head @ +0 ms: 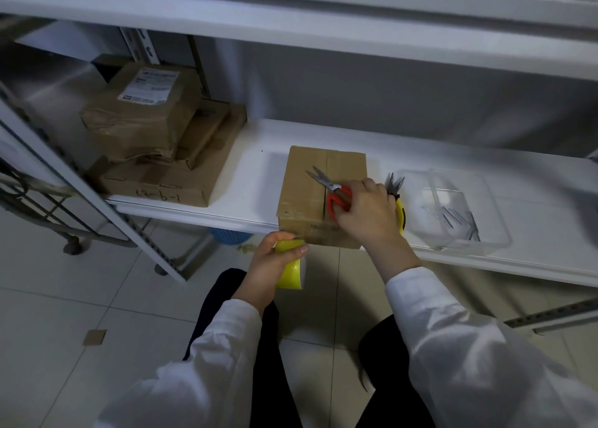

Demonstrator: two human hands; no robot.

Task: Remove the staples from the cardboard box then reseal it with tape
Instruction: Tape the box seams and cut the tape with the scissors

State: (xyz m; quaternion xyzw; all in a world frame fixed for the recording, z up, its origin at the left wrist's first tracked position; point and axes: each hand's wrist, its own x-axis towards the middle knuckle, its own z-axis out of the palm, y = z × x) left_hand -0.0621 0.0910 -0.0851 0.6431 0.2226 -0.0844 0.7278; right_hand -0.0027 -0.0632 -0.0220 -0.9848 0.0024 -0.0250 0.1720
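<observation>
A small cardboard box (304, 185) stands at the front edge of the white shelf (246, 155), tape running along its top seam. Red-handled scissors (326, 185) lie on the box top with blades parted, pointing to the far left. My right hand (369, 214) is on the box, its fingers curled round the red handles. My left hand (271, 262) grips a yellow tape roll (291, 272) just below the box's near left corner. A strip of tape seems to run from the roll up onto the box front.
Yellow-handled pliers (395, 188) lie right of the box, partly behind my right hand. A clear plastic tray (453, 207) holding several metal staples sits further right. Stacked cardboard parcels (155, 142) fill the shelf's left end. A metal cart (48, 207) stands at the left on the tiled floor.
</observation>
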